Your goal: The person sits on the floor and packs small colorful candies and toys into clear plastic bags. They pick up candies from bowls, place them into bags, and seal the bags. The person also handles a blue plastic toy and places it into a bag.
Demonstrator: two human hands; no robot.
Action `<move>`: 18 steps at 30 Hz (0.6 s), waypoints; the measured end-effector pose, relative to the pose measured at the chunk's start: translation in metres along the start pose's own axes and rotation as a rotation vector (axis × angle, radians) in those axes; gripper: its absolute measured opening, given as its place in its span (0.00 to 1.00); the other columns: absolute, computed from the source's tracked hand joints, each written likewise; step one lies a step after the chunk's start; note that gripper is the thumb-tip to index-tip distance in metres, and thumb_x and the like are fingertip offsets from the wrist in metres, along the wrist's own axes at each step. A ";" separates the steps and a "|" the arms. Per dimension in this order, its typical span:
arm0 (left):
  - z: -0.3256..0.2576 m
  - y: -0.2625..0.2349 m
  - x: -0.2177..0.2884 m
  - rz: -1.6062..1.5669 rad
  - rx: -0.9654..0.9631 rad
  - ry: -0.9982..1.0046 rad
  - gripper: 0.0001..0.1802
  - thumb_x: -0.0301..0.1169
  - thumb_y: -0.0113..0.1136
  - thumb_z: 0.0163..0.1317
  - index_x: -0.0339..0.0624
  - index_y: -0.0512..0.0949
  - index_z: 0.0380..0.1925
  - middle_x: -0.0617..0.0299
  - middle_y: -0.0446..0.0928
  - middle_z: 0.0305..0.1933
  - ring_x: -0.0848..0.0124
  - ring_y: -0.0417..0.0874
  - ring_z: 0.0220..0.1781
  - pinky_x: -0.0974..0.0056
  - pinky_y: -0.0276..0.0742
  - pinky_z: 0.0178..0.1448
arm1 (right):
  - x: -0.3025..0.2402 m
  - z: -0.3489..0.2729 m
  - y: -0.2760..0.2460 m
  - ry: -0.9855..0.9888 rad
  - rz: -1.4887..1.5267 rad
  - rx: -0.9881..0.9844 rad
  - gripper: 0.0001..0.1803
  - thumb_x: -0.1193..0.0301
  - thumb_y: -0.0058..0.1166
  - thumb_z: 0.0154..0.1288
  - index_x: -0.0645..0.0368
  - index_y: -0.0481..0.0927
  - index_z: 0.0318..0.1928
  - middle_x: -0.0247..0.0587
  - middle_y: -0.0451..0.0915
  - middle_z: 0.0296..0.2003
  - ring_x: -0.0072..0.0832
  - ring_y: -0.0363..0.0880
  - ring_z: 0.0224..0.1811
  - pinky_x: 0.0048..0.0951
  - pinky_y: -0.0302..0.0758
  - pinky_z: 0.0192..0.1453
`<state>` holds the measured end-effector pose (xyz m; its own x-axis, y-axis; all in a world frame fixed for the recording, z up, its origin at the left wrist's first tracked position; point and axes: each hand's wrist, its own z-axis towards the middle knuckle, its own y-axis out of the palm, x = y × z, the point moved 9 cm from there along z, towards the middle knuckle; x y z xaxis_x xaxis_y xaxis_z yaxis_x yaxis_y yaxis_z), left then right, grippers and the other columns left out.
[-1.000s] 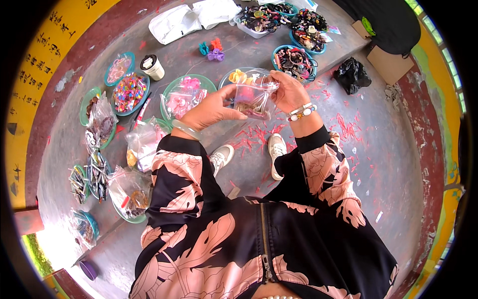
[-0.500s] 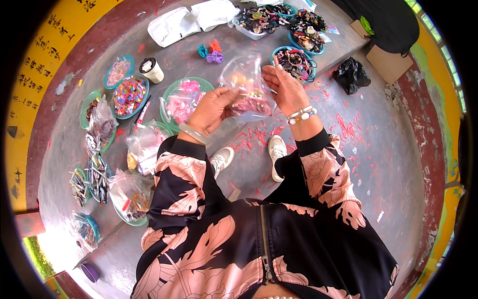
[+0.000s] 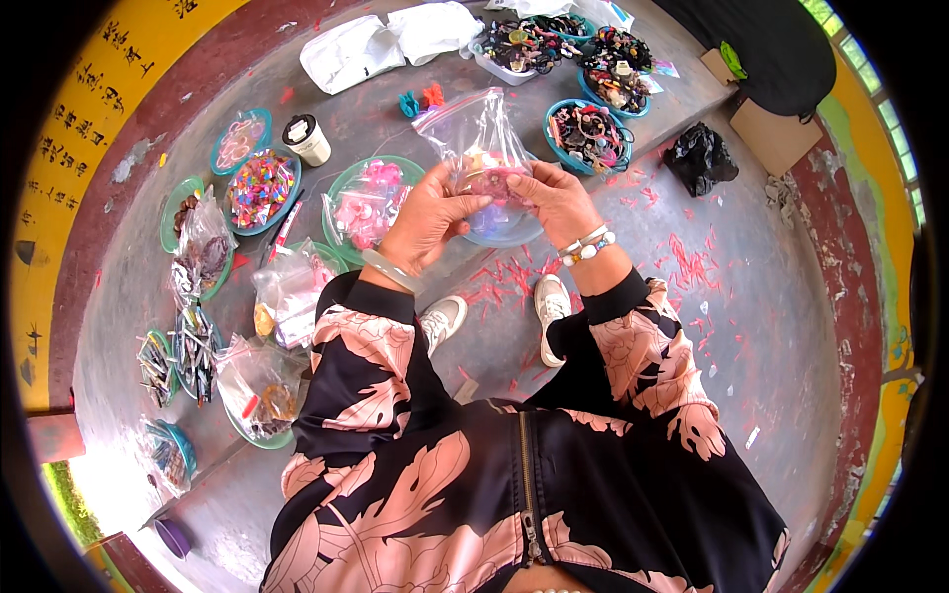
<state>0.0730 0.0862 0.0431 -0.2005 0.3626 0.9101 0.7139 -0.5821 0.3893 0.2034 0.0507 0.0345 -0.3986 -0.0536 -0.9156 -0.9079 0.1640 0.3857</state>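
A clear zip bag (image 3: 484, 127) with a reddish strip along its top stands upright between my hands, with small pink and yellowish pieces (image 3: 484, 166) in its lower part. My left hand (image 3: 425, 222) is closed on the bag's left side, thumb across the front. On the other side my right hand (image 3: 565, 208) pinches it, thumb pressed against the pink pieces. Below the bag, a bluish round basin (image 3: 509, 234) shows in part. Just left of my left hand lies a green basin (image 3: 341, 188) of pink pieces.
Blue baskets of dark hair ties (image 3: 590, 138) stand at the far right, near a black plastic bag (image 3: 700, 158). White bags (image 3: 351, 54) lie at the back. A lidded cup (image 3: 307, 140) and a basin of colourful pieces (image 3: 263, 191) are on the left. Red scraps (image 3: 687, 259) litter the floor.
My right hand has moved from spread fingers beside the bag to a grip on it. The bag's top now stands up, and both hands hold its lower part.
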 end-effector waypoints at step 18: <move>0.000 -0.026 -0.006 -0.184 0.218 -0.009 0.13 0.35 0.53 0.63 0.37 0.72 0.42 0.58 0.78 0.39 0.70 0.81 0.36 0.70 0.79 0.35 | -0.003 -0.001 0.004 -0.096 -0.062 0.004 0.13 0.72 0.57 0.59 0.66 0.77 0.43 0.33 0.78 0.34 0.17 0.74 0.34 0.20 0.70 0.39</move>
<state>0.0553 0.0991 0.0271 -0.3347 0.4551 0.8251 0.7934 -0.3363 0.5074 0.2011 0.0506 0.0392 -0.3268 0.0310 -0.9446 -0.9301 0.1669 0.3273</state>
